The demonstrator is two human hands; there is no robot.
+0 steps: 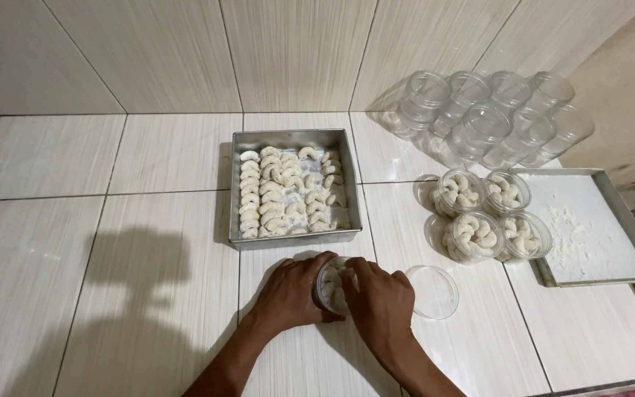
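Note:
On the tiled floor in front of me, my left hand [292, 292] wraps around a small clear plastic jar [330, 288] partly filled with pale crescent cookies. My right hand [378, 298] rests over the jar's mouth, fingertips inside among the cookies; whether it pinches one is hidden. A clear round lid [435, 292] lies flat just right of my right hand. Beyond the hands sits a square metal baking pan [297, 137] holding several rows of sugar-dusted crescent cookies [288, 192].
Several filled clear jars [486, 213] stand open to the right. Behind them are stacked several empty clear jars [490, 117]. A metal tray [619, 213] with powdered sugar residue lies at the far right. A tiled wall rises behind.

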